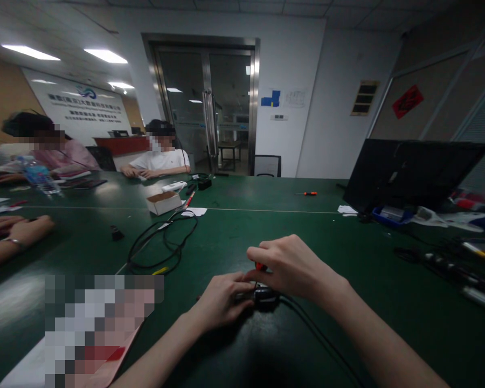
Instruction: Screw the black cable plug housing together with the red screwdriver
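Dark green table (230,240), viewed from a seated edge, with a pale seam running crosswise at mid-depth. In the near foreground, the left hand (222,300) has its fingers closed around the near-left end of a black device (265,298), which lies low over the table in front of the wearer. The right hand (285,264) reaches in from the right, its fingers pinched together on a red-handled tool (260,266) held upright above the device. A black cable (319,330) leaves the device toward the lower right edge of the view. Blurred sheets (105,323) occupy the near left, close to the left forearm. Bare surface extends beyond both hands as far as the seam, and also to the right of the right forearm.

Left of this open area lie a coiled cable (145,268) and a black clip (116,233); another person's hands (28,231) rest at the left margin. At the right margin are cluttered cables and tools (448,267). Around the seam stand an open box (164,204) and, beside it, a white paper (194,212); an orange-handled screwdriver (310,193) lies alone beyond the seam, left of a monitor (412,172). At the far left edge sits a person in a white shirt (167,159). Behind: a glass double door (208,102) in a pale wall (291,59).
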{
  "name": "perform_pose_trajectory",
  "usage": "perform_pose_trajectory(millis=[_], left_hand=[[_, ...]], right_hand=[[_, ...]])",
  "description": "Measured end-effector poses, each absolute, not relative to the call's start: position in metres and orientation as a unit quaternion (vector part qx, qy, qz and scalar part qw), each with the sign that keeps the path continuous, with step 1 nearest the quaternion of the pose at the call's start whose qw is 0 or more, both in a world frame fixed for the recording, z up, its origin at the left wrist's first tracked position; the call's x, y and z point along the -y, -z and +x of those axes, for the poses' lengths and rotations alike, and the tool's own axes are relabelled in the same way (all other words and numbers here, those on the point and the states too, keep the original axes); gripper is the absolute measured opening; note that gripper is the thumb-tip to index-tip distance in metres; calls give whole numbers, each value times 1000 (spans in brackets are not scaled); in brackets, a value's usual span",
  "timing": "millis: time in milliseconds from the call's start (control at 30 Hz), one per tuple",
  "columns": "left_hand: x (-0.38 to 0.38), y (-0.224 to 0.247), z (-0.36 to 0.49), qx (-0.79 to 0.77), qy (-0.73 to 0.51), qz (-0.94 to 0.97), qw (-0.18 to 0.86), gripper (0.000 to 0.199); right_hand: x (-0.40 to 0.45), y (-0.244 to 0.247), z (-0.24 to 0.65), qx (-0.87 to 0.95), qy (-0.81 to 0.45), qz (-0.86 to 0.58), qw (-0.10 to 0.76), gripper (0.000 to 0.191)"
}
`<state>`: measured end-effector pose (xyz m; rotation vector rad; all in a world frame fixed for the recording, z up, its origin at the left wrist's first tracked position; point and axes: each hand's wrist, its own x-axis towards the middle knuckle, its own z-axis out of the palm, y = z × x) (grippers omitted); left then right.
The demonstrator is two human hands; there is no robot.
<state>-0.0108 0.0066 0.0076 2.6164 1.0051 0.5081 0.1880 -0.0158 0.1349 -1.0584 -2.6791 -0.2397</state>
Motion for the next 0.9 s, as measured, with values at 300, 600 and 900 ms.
perform_pose_trajectory(millis=[300,600,900], left_hand=[[-8,-7,-11,-331,-179,910,174,19],[-6,-11,-10,-363,-157,907,148,19],[-7,-10,-11,-351,-158,909,163,21]], right_hand=[[21,-138,189,933,-14,-331,141,15],[18,-134,188,916,86,-369,132,14],[19,-140,191,927,-5,-347,141,16]])
